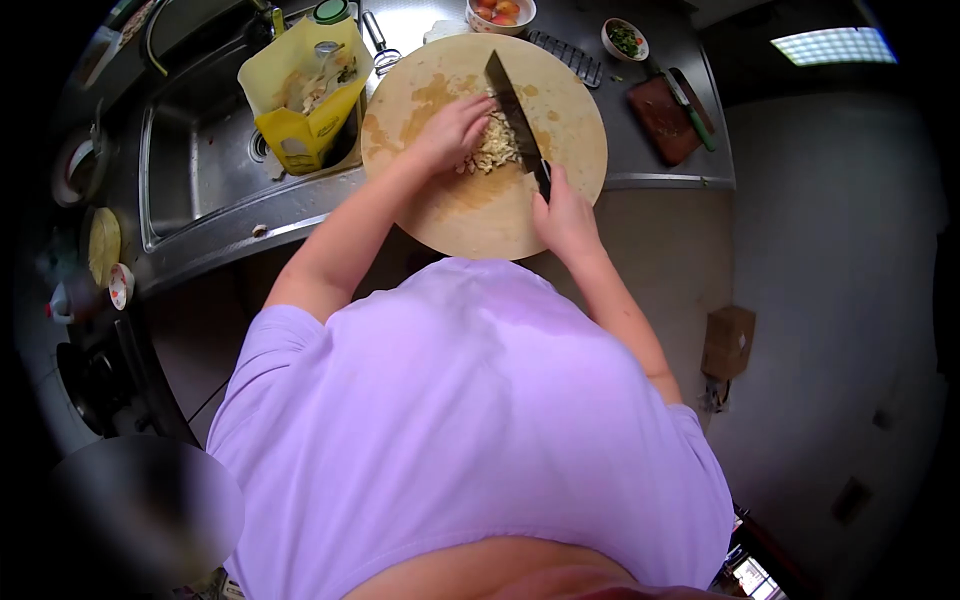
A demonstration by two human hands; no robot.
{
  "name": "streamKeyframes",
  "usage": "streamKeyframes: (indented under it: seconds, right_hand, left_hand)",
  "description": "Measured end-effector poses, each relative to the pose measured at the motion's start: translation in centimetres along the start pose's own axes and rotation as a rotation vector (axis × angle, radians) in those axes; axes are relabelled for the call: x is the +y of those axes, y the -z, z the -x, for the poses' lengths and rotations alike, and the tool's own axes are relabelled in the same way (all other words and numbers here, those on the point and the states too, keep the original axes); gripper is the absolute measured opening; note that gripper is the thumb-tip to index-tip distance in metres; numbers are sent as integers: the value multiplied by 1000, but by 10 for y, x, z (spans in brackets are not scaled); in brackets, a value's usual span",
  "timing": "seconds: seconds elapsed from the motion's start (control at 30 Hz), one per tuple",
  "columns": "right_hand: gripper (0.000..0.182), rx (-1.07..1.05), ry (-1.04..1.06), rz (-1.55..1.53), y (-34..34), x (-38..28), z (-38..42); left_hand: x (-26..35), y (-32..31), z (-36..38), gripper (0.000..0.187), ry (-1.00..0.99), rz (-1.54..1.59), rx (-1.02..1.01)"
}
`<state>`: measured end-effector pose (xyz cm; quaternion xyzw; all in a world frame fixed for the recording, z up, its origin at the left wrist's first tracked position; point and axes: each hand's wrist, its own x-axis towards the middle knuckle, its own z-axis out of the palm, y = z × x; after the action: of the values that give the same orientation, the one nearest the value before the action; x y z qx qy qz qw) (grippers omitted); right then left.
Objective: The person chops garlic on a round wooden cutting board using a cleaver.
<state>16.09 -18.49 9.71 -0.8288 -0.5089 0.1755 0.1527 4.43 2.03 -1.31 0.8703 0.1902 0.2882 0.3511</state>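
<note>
My right hand [565,212] is wrapped round the black handle of a wide-bladed kitchen knife [512,108]. The blade points away from me over a round wooden cutting board [430,75]. Against the blade's left side lies a pile of finely chopped pale food [494,150], whose kind I cannot make out. At the pile's left edge is my left hand [455,135], its fingers stretched toward the blade and its fingertips close to or touching the pieces. It does not appear to grip anything.
Left of the board, a yellow bag [300,130] of scraps stands at the steel sink [190,150]. Behind the board are a whisk [382,50] and a bowl of reddish round food [500,14]. Rightward sit a bowl of chopped greens [625,40] and a brown board [660,118] with a green-handled knife [692,115].
</note>
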Motion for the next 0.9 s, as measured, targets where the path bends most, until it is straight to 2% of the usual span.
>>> streamKeyframes:
  seconds: [0.1, 0.13, 0.2, 0.3, 0.33, 0.4, 0.5, 0.63, 0.7, 0.9]
  right_hand:
    - [44, -3, 2, -58, 15, 3, 9]
    - [44, -10, 2, -57, 14, 9, 11]
    - [45, 38, 154, -31, 9, 17, 10]
    - [45, -26, 176, -151, 11, 10, 3]
    - [45, -28, 176, -152, 8, 9, 1]
    - [46, -200, 89, -71, 3, 8, -8]
    - [48, -241, 68, -64, 5, 10, -14]
    - [46, -238, 58, -82, 20, 9, -18]
    - [45, -183, 69, -125, 29, 10, -14]
    - [45, -179, 81, -49, 9, 23, -33]
  left_hand:
    - [20, 4, 18, 33, -11, 62, 128]
    - [25, 3, 26, 33, -5, 63, 128]
    - [28, 8, 37, 34, 83, -20, 91]
    - [39, 2, 33, 31, 37, -51, 149]
    - [37, -1, 33, 31, 39, -52, 148]
    - [30, -8, 31, 28, 11, -74, 174]
    - [27, -12, 30, 26, -7, -79, 196]
    - [30, -4, 28, 26, 16, -40, 182]
    - [36, -5, 31, 26, 45, -72, 258]
    - [26, -10, 28, 28, 78, -68, 333]
